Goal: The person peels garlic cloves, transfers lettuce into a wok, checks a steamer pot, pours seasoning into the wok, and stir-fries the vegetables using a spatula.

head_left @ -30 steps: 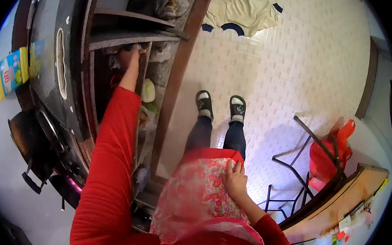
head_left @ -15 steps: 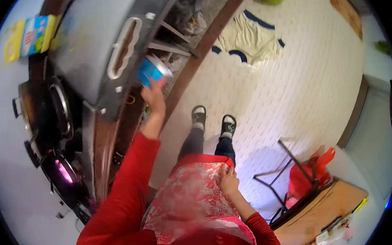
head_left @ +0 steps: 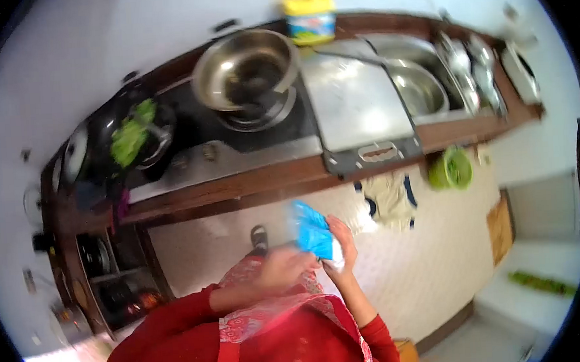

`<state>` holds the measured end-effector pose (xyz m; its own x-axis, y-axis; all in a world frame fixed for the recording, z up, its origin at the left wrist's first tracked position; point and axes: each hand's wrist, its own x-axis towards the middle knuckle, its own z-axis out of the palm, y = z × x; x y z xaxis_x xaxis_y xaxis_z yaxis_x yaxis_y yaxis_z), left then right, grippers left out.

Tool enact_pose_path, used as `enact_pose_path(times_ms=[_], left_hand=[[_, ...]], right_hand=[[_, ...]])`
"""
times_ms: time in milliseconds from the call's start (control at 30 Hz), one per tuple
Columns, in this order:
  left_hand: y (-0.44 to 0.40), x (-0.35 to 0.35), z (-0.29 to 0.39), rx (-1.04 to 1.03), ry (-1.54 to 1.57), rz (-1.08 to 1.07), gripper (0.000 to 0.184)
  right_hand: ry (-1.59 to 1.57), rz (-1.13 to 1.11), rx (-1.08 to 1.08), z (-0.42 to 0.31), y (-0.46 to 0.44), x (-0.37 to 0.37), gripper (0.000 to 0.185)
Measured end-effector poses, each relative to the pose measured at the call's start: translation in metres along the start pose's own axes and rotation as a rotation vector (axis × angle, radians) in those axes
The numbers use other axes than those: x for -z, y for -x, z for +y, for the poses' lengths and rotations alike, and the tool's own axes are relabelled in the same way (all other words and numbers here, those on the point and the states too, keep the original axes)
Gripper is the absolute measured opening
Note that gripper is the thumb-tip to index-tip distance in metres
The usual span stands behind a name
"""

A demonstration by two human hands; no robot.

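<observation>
The right hand [head_left: 345, 244] has its fingers clamped on the blue pack [head_left: 313, 231] at its four o'clock edge, apparently because so soft a thing would sag unsupported. The left hand [head_left: 285, 271], at seven o'clock, is blurred; I cannot tell its fingers' state. Towards eleven, the steel pan [head_left: 210, 86] sits over the hob, probably for stability.
</observation>
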<state>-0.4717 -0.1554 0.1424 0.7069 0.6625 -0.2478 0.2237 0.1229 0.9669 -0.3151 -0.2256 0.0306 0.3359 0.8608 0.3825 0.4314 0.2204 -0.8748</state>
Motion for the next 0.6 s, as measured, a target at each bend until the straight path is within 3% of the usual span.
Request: enact_pose_path(times_ms=[33,67,100,167,200,300,333,433,533,600], left_hand=[[0.008,0.020,0.008,-0.185,-0.219,-0.041,0.025],[0.018,0.033,0.012,-0.388,-0.358,0.181,0.031],[0.026,0.049,0.024,-0.433,-0.415,0.390,0.031],[0.040,0.086,0.052,-0.501,-0.514,0.779,0.032],[0.047,0.100,0.055,-0.454,-0.504,0.864,0.029],[0.080,0.165,0.039,-0.507,-0.411,0.490,0.025],[0.090,0.183,0.031,-0.505,-0.354,0.493,0.017],[0.119,0.242,0.040,-0.621,-0.591,0.636,0.012],[0.135,0.283,0.035,-0.479,-0.149,0.663,0.011],[0.137,0.306,0.030,-0.409,0.185,0.698,0.030]], right_hand=[[-0.090,0.000,-0.036,-0.013,-0.007,-0.011,0.056],[-0.279,-0.022,-0.261,-0.023,-0.007,-0.020,0.051],[-0.453,-0.045,-0.501,-0.029,-0.008,-0.027,0.046],[-0.842,-0.239,-0.572,-0.024,-0.016,-0.044,0.053],[-0.972,-0.376,-0.595,-0.033,-0.024,-0.052,0.057],[-1.128,-0.594,-0.670,-0.091,-0.061,-0.097,0.065],[-1.192,-0.574,-0.678,-0.102,-0.067,-0.117,0.066],[-1.298,-0.515,-0.805,-0.127,-0.077,-0.174,0.068],[-1.139,-0.556,-0.726,-0.119,-0.096,-0.215,0.068],[-1.244,-0.510,-0.658,-0.118,-0.125,-0.228,0.065]])
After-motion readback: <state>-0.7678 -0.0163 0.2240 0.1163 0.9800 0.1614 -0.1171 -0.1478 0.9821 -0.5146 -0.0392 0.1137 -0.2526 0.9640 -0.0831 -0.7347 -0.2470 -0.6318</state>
